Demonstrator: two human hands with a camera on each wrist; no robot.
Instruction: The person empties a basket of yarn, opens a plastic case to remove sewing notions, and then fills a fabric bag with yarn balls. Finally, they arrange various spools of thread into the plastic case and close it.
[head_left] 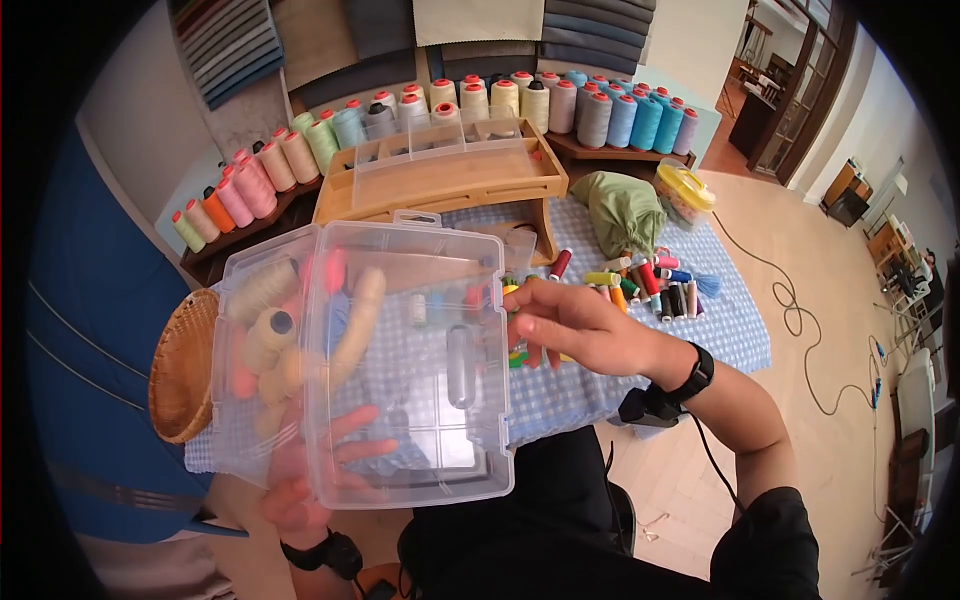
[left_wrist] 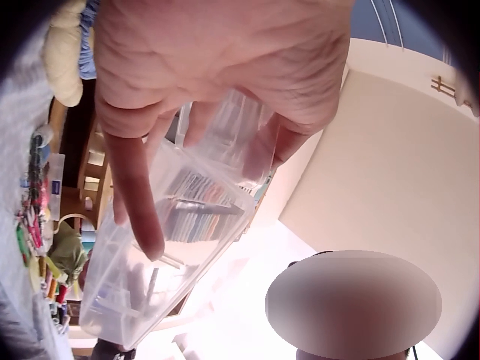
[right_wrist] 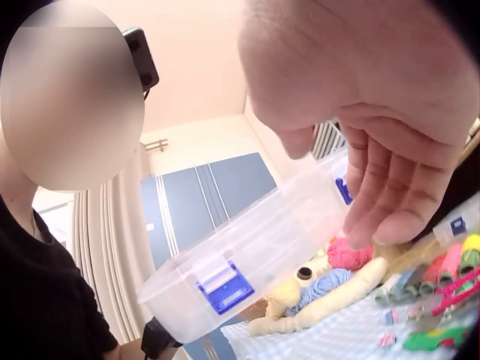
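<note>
A clear plastic box point(head_left: 440, 290) hangs tilted over the front of the table, its two halves swung apart along a hinge. My left hand point(head_left: 345, 450) shows through the plastic from underneath and holds the box near that hinge; a thumb and fingers lie along the plastic in the left wrist view. The right hand point(head_left: 585, 325) is at the box's right edge, fingers loosely bent. In the right wrist view these fingers hang beside the rim, near one blue latch point(right_wrist: 343, 189), while another blue latch point(right_wrist: 227, 291) shows on the nearer side.
Yarn point(right_wrist: 322, 289) and stuffed pale shapes point(right_wrist: 341, 301) lie beyond the box, near a wicker basket point(head_left: 180, 370). Thread spools point(head_left: 655, 285) and a green pouch point(head_left: 615, 215) sit right on the checked cloth point(head_left: 725, 335). Behind stand a wooden organizer point(head_left: 450, 190) and cone threads point(head_left: 595, 120).
</note>
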